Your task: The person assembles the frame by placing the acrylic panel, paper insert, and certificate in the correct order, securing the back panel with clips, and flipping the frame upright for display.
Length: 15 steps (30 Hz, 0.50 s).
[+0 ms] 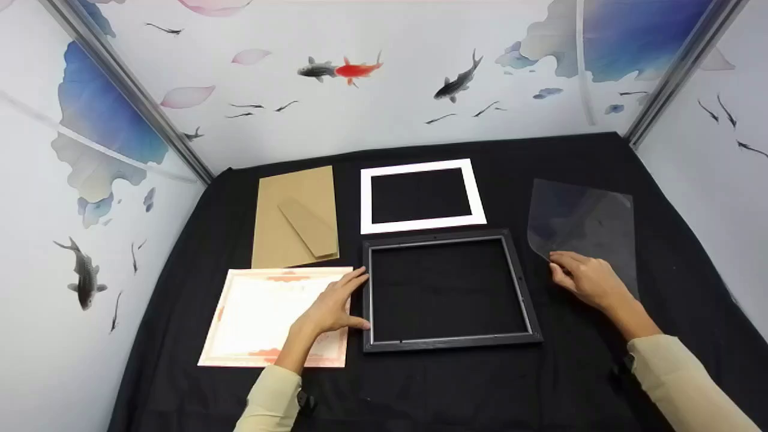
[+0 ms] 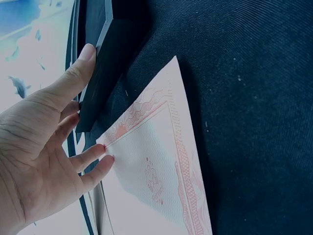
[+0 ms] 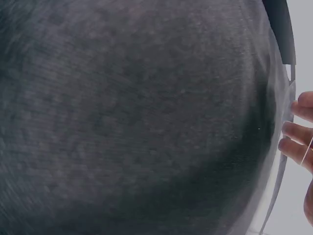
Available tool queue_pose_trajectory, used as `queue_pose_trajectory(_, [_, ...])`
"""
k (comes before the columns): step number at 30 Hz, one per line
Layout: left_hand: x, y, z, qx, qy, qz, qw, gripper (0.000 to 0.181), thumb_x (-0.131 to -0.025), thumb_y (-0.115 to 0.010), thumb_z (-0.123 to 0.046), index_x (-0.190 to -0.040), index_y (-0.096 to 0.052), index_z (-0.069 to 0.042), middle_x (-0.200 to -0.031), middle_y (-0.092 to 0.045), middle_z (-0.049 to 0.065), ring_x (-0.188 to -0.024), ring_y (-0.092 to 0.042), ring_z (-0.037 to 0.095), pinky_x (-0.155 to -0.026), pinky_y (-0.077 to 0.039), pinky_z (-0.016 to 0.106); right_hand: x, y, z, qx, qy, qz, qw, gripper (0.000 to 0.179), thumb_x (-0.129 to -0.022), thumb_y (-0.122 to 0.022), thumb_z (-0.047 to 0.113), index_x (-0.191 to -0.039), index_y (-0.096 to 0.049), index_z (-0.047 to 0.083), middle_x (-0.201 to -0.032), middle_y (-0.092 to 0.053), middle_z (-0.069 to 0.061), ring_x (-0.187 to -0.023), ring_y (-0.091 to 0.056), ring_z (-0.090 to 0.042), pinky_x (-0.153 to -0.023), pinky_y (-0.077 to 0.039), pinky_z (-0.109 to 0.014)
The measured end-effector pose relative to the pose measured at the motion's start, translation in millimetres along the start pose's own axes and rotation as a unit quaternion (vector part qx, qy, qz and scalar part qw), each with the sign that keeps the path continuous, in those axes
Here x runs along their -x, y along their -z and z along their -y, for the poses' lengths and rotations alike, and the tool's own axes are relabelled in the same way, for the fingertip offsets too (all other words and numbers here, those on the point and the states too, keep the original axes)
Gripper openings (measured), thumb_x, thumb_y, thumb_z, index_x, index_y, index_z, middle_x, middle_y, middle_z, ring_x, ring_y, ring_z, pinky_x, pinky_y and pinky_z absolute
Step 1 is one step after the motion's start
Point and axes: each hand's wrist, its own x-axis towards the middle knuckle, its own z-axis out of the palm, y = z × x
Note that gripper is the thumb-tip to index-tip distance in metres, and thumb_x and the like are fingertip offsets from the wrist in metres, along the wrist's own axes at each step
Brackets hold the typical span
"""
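Observation:
A black picture frame [image 1: 453, 345] lies flat in front of me, with a silver-grey inner lip. My left hand [image 1: 329, 309] is at its left side, thumb and fingers spread and fairly straight, fingertips right at the frame's edge. Below that hand lies a certificate [image 1: 264, 312] with a pink patterned border, partly covered by the hand and wrist. On the right, my right hand [image 1: 588, 279] pinches a clear plastic sheet [image 1: 582, 216] by its left edge. The sheet is raised and slightly bent. In the right wrist view the fingertips [image 3: 292, 146] show against the sheet's edge.
Behind the certificate lies a brown backing board [image 1: 294, 186] with a stand flap [image 1: 309, 231]. A white mat [image 1: 423, 228] with a rectangular opening sits behind the frame. Black cloth [image 1: 450, 390] covers the table; printed panels [image 1: 396, 114] enclose its back and sides.

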Motion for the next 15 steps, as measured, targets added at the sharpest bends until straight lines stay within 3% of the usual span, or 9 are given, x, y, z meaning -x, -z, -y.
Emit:
queue_pose_trajectory(7, [0.4,-1.0,0.8,0.000,-0.002,0.001,1.0000,0.097,-0.066,-0.084,-0.042,-0.144,-0.036,-0.008,-0.151,-0.023,0.004,-0.131,-0.029,0.032,-0.103,-0.027,0.046,-11.9,18,2,0.017,0.001,-0.037,0.9992,0.033,-0.091,-0.050,0.025,-0.103,-0.069,0.000,-0.101,-0.066,-0.015,-0.077,-0.065,-0.033,-0.058,-0.050,-0.049])
queue_pose_trajectory(15, [0.0,0.1,0.7,0.000,0.000,0.003,1.0000,0.098,-0.066,-0.084,-0.041,-0.144,-0.035,-0.009,-0.151,-0.023,0.004,-0.131,-0.028,0.031,-0.103,-0.027,0.047,-37.8,54,2,0.043,-0.016,-0.115,0.9922,0.033,-0.094,-0.049,0.024,-0.104,-0.069,0.000,-0.099,-0.067,-0.015,-0.085,-0.064,-0.035,-0.065,-0.050,-0.051])
